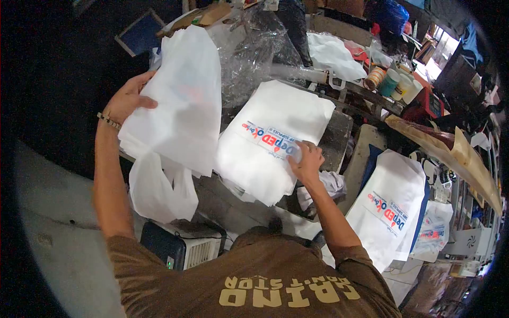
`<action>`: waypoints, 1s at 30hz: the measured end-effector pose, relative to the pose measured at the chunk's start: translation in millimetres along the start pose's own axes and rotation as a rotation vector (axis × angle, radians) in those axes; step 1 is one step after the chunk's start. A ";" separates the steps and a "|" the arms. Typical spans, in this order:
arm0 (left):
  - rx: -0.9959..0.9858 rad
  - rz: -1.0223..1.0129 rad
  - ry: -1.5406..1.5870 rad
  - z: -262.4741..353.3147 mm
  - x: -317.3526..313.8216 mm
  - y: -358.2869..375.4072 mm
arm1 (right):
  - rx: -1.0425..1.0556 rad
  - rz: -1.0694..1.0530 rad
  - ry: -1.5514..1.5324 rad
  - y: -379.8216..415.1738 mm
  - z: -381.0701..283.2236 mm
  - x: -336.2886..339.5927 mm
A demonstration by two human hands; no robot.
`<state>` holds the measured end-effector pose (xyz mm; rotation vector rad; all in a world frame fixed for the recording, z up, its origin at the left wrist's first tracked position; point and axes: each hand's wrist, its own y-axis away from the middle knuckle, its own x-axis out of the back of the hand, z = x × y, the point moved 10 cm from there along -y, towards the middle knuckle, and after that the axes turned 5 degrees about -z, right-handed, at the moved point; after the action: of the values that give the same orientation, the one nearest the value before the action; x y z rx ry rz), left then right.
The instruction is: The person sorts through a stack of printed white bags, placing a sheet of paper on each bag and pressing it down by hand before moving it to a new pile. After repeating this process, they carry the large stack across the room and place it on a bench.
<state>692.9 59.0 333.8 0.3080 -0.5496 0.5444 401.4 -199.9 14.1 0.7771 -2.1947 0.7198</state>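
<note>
My left hand [133,98] grips a sheaf of plain white bags [183,106] by its left edge, thumb on top and fingers behind. The sheaf is held up at the left and fans out at its lower corners. My right hand [307,161] is at the right side of a stack of white printed bags [281,111], fingers curled on the top bag beside its blue and red lettering. This stack lies on a dark worktable [336,132]. Below the held sheaf hangs a white plastic bag [161,188] with handles.
More printed white bags [389,196] lie on a board at the right, beside brown paper [450,153]. Clear plastic wrap [244,58] is heaped behind the stack. Several jars, including a green one [389,82], stand at the back right. A black-and-white boxy device [183,245] sits low at the left.
</note>
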 end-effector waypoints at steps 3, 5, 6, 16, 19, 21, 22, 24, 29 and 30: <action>-0.087 0.024 -0.153 19.7 -22.7 -5.2 | 0.032 0.003 -0.111 -4.1 -12.7 11.4; -0.295 0.058 -0.461 36.1 -47.4 -4.1 | -0.024 -0.117 -0.446 -9.5 -20.2 2.4; -0.347 0.007 -0.633 60.6 -84.1 7.5 | -0.075 -0.244 -0.787 -10.1 -28.5 -10.1; -0.345 -0.139 -0.700 -47.4 -420.3 3.6 | -0.560 -0.084 -1.148 42.1 28.7 1.7; -0.155 -0.337 -0.333 -73.6 -373.8 -33.9 | -0.601 -0.116 -1.323 54.6 47.4 -16.5; -0.021 0.054 -0.369 -107.2 -292.1 -68.8 | -0.610 -0.106 -1.271 55.7 48.0 -12.9; -0.155 0.418 -0.785 -136.5 -266.8 -80.8 | -0.607 -0.106 -1.216 55.1 47.6 -10.2; 0.097 0.179 -0.603 -204.9 -246.5 -112.6 | -0.554 -0.092 -1.197 51.6 44.9 -8.0; 0.013 0.247 -0.540 -188.7 -234.6 -100.8 | -0.431 -0.126 -1.131 44.8 19.3 12.0; 0.002 0.236 -0.540 -190.2 -237.6 -102.8 | -0.437 -0.111 -1.130 44.4 24.5 10.0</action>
<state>658.1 -41.9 30.7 0.3968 -1.1181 0.6930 354.4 -189.9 -4.9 1.2205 -3.0610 -0.4100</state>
